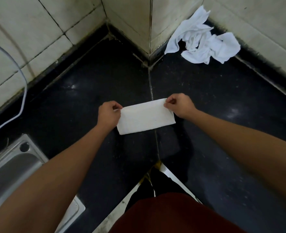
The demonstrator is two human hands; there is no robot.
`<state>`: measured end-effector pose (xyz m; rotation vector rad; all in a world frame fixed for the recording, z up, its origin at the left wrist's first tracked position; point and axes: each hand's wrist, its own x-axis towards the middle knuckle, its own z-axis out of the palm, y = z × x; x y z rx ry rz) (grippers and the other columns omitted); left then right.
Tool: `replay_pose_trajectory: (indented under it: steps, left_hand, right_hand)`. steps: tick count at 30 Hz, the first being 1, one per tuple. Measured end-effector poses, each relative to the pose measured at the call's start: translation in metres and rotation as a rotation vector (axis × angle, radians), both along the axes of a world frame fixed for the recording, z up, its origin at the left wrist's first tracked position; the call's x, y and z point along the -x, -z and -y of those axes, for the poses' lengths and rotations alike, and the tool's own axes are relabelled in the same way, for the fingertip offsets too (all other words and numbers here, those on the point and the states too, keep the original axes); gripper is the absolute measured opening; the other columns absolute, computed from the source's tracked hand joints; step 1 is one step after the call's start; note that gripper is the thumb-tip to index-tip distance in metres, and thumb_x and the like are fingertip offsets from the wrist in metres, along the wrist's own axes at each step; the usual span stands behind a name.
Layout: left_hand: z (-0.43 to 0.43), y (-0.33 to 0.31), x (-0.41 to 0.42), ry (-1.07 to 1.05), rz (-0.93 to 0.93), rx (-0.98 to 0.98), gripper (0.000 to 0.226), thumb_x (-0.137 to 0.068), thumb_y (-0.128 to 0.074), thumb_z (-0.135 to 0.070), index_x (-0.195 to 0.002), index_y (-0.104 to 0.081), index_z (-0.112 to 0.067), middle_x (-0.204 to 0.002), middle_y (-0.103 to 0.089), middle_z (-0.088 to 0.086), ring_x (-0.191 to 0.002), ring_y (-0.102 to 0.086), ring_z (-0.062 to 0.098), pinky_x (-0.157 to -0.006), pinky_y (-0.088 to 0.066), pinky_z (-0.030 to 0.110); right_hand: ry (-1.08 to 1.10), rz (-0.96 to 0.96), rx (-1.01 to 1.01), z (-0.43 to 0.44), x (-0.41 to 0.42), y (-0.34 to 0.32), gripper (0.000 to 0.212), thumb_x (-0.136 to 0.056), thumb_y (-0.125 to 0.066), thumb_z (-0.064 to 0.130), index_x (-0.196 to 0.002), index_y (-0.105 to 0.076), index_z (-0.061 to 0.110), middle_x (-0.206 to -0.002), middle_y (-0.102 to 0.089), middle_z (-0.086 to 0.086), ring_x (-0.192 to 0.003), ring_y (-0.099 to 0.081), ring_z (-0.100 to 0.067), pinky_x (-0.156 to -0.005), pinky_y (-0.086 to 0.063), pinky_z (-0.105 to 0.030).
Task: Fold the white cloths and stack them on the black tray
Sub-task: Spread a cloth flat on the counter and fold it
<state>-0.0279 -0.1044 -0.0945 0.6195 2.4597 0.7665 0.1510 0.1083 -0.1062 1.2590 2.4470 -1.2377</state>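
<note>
A white cloth (pixel 145 117), folded into a flat rectangle, is stretched between my two hands over the black countertop (pixel 91 91). My left hand (pixel 109 113) pinches its upper left corner. My right hand (pixel 179 105) pinches its upper right corner. A crumpled heap of white cloths (pixel 204 42) lies at the back right, against the tiled wall. I cannot make out a black tray apart from the black counter surface.
A steel sink (pixel 12 167) is set into the counter at the lower left. A white cable (pixel 22 78) hangs down the left wall onto the counter. Tiled walls form a jutting corner (pixel 149 31) at the back centre. A counter seam runs beneath the cloth.
</note>
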Motion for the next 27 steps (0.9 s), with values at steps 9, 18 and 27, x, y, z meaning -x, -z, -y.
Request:
replay_pose_trajectory:
  steps: [9,18,27]
  left_hand:
    - [0.010,0.010,0.004,-0.020,0.088,0.040,0.023,-0.076,-0.058,0.006,-0.089,-0.068,-0.011,-0.081,-0.066,0.003,-0.078,-0.062,0.017,-0.074,-0.051,0.028]
    - [0.000,0.004,0.006,-0.017,0.095,-0.005,0.020,-0.081,-0.061,0.006,-0.090,-0.068,-0.010,-0.082,-0.062,0.001,-0.072,-0.055,0.007,-0.064,-0.044,0.015]
    - [-0.016,0.027,0.014,-0.017,0.031,0.102,0.018,-0.078,-0.060,0.005,-0.086,-0.070,-0.008,-0.086,-0.066,0.007,-0.080,-0.059,0.016,-0.070,-0.043,0.024]
  right_hand:
    - [0.038,0.185,-0.076,0.015,0.027,0.010,0.033,-0.082,-0.073,0.030,-0.111,-0.065,0.018,-0.112,-0.066,-0.004,-0.100,-0.062,-0.023,-0.081,-0.049,-0.033]
    - [0.193,0.036,-0.004,0.003,0.004,0.004,0.023,-0.083,-0.072,0.026,-0.105,-0.068,0.021,-0.089,-0.065,0.005,-0.087,-0.063,-0.014,-0.077,-0.054,-0.033]
    - [0.088,0.127,-0.157,-0.005,0.018,0.008,0.032,-0.084,-0.067,0.030,-0.115,-0.062,0.025,-0.104,-0.068,0.002,-0.097,-0.063,-0.020,-0.077,-0.047,-0.031]
